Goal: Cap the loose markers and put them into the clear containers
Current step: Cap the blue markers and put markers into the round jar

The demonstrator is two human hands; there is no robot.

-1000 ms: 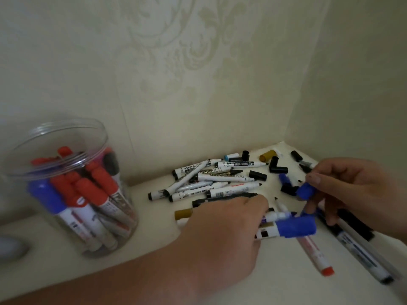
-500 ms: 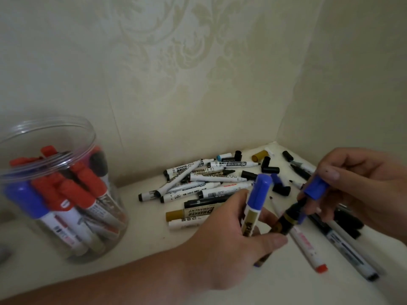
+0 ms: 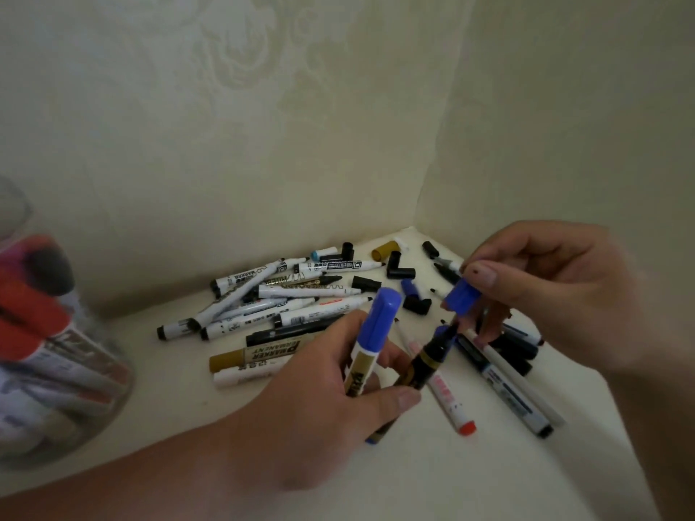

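Blue-capped marker [image 3: 376, 332] upright; uncapped black-gold marker [image 3: 427, 364] tilted beside it, loose blue cap [image 3: 462, 297] just above its tip. Clear container [image 3: 97, 404] far left, part-filled.

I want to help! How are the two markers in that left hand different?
The capped marker wears a blue cap; the uncapped marker shows its bare tip. The capped marker stands nearly upright; the uncapped marker leans toward the loose blue cap in the right hand. The left hand holds both.
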